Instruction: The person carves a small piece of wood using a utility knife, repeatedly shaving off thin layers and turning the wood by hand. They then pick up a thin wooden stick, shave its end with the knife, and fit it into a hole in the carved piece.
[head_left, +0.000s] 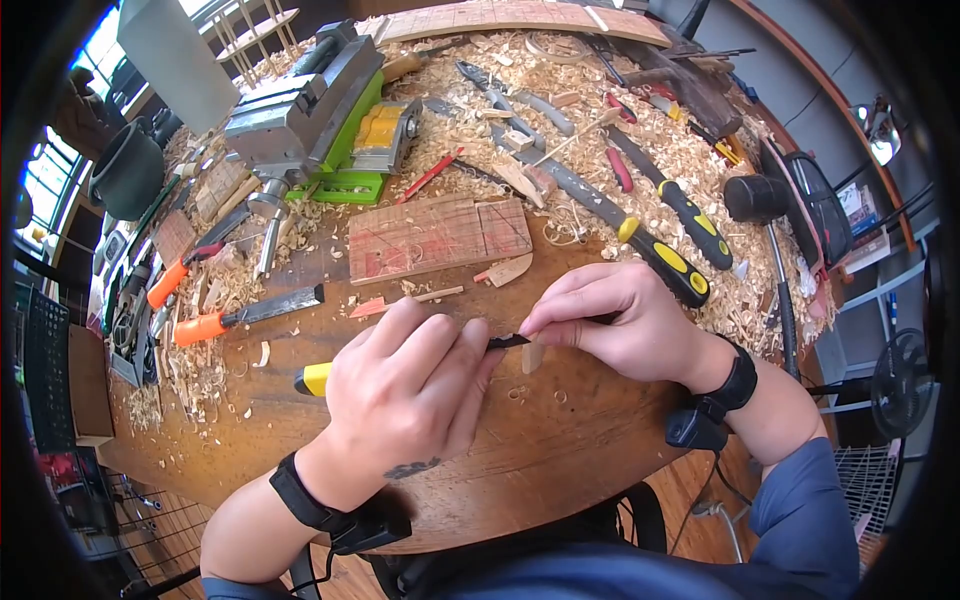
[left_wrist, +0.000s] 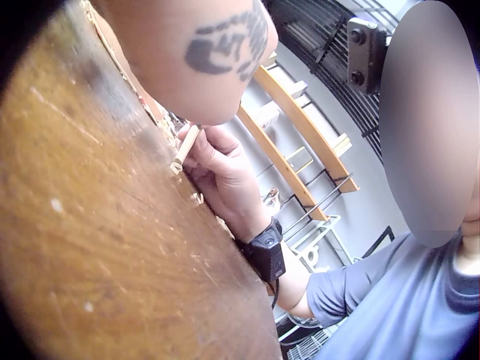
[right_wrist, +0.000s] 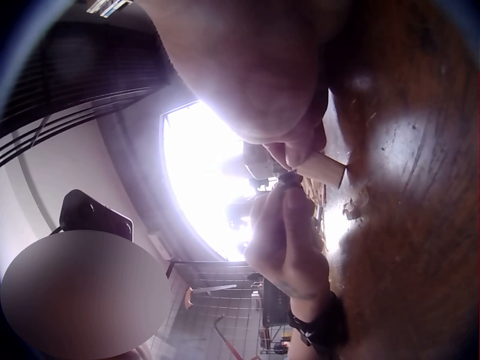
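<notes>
In the head view my left hand point(head_left: 405, 390) grips a tool with a yellow handle point(head_left: 316, 379), whose black end point(head_left: 508, 341) comes out beside the thumb. My right hand point(head_left: 625, 325) pinches a small pale wooden piece point(head_left: 533, 357), its fingertips right at the black end. The wooden piece point(left_wrist: 187, 148) points down towards the table in the left wrist view, held by the right hand point(left_wrist: 225, 172). From the right wrist, the wooden piece point(right_wrist: 322, 169) shows under the near fingers, and the left hand point(right_wrist: 289, 240) is close against it. Fingers hide most of the contact.
Beyond the hands lie a reddish board point(head_left: 435, 240) and a green-based vise point(head_left: 345, 186). An orange-handled chisel point(head_left: 200, 328) is on the left. Yellow-and-black handled tools point(head_left: 670, 265), a black mallet point(head_left: 755, 199) and many wood shavings point(head_left: 600, 180) cover the back and right.
</notes>
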